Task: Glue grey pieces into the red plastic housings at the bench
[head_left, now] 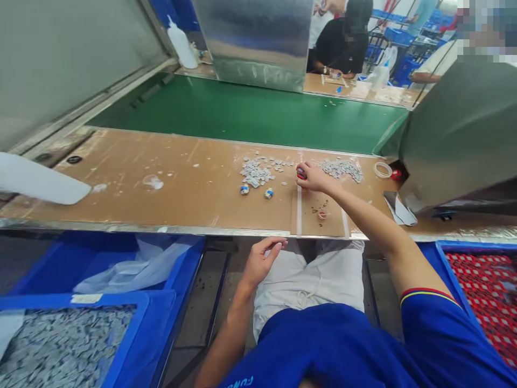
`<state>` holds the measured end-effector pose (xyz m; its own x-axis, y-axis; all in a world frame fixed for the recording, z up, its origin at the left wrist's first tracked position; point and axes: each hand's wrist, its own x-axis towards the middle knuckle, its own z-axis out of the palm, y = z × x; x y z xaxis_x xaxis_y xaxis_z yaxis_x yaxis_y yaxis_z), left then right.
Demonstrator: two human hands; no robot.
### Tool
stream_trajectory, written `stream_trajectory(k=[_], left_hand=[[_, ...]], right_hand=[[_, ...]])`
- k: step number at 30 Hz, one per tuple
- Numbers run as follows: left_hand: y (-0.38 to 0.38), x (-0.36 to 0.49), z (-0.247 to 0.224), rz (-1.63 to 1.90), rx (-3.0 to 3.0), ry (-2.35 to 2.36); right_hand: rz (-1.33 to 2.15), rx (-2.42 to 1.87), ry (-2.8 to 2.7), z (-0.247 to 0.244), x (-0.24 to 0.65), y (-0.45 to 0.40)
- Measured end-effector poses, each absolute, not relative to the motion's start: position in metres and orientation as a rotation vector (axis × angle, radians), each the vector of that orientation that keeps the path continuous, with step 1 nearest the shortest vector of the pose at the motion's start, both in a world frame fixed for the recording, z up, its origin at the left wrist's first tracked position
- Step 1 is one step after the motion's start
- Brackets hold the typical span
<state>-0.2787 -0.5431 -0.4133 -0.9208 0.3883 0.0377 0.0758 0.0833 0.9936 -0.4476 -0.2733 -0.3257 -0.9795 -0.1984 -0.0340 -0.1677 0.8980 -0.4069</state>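
Note:
My right hand (pixel 311 177) is closed around a small red and dark piece (pixel 301 173) above the brown work table. On either side of it lie loose small grey flat pieces, one pile (pixel 256 173) to its left and another pile (pixel 342 169) to its right. Two small rolls with blue bands, a left roll (pixel 244 189) and a right roll (pixel 269 193), sit in front of the left pile. Over my lap, just off the table edge, my left hand (pixel 262 261) has thumb and fingertips brought together; whatever may be between them is too small to make out.
A green belt (pixel 242 113) runs behind the table (pixel 194 188). A white bottle (pixel 44 178) lies at left. Blue bins flank me: grey pieces in the left bin (pixel 139 323), red pieces in the right bin (pixel 441 253). A tape roll (pixel 382 170) rests near a metal panel (pixel 464 129). Another person (pixel 341 46) sits opposite.

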Motion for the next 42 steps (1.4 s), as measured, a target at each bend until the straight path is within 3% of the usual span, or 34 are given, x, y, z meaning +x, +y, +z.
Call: stream_trajectory(k=[5, 9, 15, 18, 20, 22, 25, 28, 33, 42], left_hand=[[-0.55, -0.332, -0.424, 1.805, 0.423, 2.311], [-0.513, -0.395, -0.408, 1.639, 0.654, 2.506], [-0.42, -0.449, -0.39, 0.905, 0.815, 2.794], [-0.396, -0.453, -0.392, 0.763, 0.771, 2.863], [-0.397, -0.454, -0.395, 0.934, 0.756, 2.828], [-0.408, -0.449, -0.4, 1.335, 0.683, 2.634], [-0.432, -0.428, -0.403, 2.013, 0.414, 1.941], [-0.449, -0.394, -0.401, 2.33, 0.088, 1.272], [-0.45, -0.35, -0.402, 2.385, -0.121, 0.958], [-0.448, -0.323, -0.42, 2.324, 0.197, 1.024]], right_hand=[[-0.297, -0.408, 2.913, -0.347, -0.465, -0.281], [-0.296, -0.435, 2.87, -0.335, -0.461, -0.253], [-1.215, -0.172, 3.017, -0.329, -0.378, -0.185], [-1.517, 0.061, 2.953, -0.351, -0.32, -0.167], [-1.674, 0.214, 2.925, -0.369, -0.29, -0.161], [-1.8, 0.351, 2.9, -0.386, -0.268, -0.159], [-1.906, 0.443, 2.807, -0.406, -0.247, -0.161], [-1.927, 0.394, 2.71, -0.419, -0.232, -0.167], [-1.842, 0.315, 2.764, -0.42, -0.221, -0.18], [-1.746, -0.009, 2.934, -0.406, -0.271, -0.206]])
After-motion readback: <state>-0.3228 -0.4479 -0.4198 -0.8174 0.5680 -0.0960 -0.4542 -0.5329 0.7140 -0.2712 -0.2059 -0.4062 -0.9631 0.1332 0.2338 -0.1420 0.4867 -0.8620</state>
